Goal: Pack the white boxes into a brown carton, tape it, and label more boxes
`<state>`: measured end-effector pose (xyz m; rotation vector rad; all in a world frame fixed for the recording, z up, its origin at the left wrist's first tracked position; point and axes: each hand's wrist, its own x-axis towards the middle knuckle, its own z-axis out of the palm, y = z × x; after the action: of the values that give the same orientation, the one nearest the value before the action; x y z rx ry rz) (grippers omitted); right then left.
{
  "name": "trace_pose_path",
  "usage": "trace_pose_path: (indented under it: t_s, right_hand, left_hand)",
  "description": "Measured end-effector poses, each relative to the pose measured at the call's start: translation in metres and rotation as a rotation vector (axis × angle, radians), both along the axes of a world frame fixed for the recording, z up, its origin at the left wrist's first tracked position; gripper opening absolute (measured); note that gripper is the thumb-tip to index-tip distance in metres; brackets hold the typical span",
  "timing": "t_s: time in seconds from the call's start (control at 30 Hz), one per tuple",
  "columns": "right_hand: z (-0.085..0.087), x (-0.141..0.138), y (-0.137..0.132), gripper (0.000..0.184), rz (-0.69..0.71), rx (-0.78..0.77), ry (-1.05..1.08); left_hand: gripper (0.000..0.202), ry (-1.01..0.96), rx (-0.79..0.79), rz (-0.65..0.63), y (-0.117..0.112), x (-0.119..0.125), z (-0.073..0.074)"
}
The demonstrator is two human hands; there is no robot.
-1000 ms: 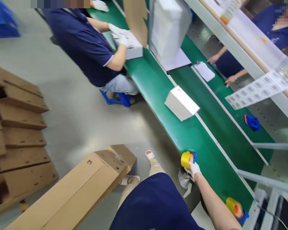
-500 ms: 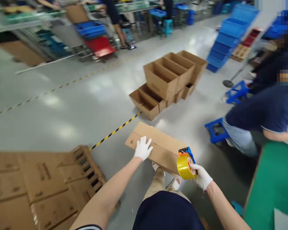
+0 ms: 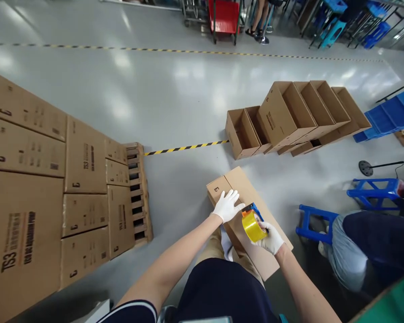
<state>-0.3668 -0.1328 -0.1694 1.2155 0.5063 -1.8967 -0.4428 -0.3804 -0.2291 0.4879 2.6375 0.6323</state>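
A closed cardboard box (image 3: 256, 193) stands in front of my legs, its long flaps meeting in a seam along the top. My left hand (image 3: 226, 207), in a white glove, lies on the top near the printed end, fingers spread. In my right hand (image 3: 270, 239), also gloved, is a tape dispenser (image 3: 253, 225) with a wide roll of yellow tape and a blue and orange head. The dispenser is over the middle of the box top, its head close to my left fingertips. Whether it touches the cardboard I cannot tell.
Several open cardboard boxes (image 3: 289, 112) stand stacked ahead on the right. To the left, printed cartons (image 3: 85, 154) are piled on a wooden pallet (image 3: 139, 197). A person sits on a blue stool (image 3: 316, 222) at right, near a green tabletop (image 3: 390, 303).
My view has swung left and down, showing more of the carton pile. The dispenser has moved inward over the box, closer to my left hand, which stays on the top.
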Motion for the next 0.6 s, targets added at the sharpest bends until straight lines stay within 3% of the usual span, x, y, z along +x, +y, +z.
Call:
trace_pose_path:
  t_s: [0.13,0.27,0.33,0.37,0.43,0.5,0.53,0.6]
  right_hand:
    - [0.002,0.008,0.003,0.041,0.016,-0.049,-0.010]
    - [0.025,-0.004,0.004,0.046,-0.079,-0.047,-0.086]
    - [0.037,-0.027,0.000,0.050,-0.114,0.055,-0.074]
    - [0.043,-0.045,-0.005,0.053,-0.065,0.123,0.013]
    - [0.056,-0.089,-0.024,0.053,0.249,0.330,0.403]
    - [0.071,-0.142,-0.058,0.052,0.780,0.632,0.919]
    - [0.079,-0.170,-0.081,0.046,1.054,0.875,1.052]
    - [0.090,-0.224,-0.136,0.040,1.432,1.130,1.199]
  left_hand:
    - [0.078,0.067,-0.022,0.009,0.001,-0.002,-0.005]
    - [0.056,0.206,-0.052,0.012,0.002,0.002,-0.007]
    - [0.067,0.246,-0.065,-0.008,0.002,0.005,-0.009]
    - [0.079,0.240,-0.072,-0.021,0.002,0.007,-0.011]
    - [0.096,0.209,-0.085,-0.031,0.002,0.007,-0.014]
    - [0.104,0.161,-0.126,-0.047,0.002,0.005,-0.016]
    - [0.105,0.135,-0.158,-0.063,0.002,0.003,-0.017]
    - [0.107,0.105,-0.203,-0.079,0.002,-0.001,-0.018]
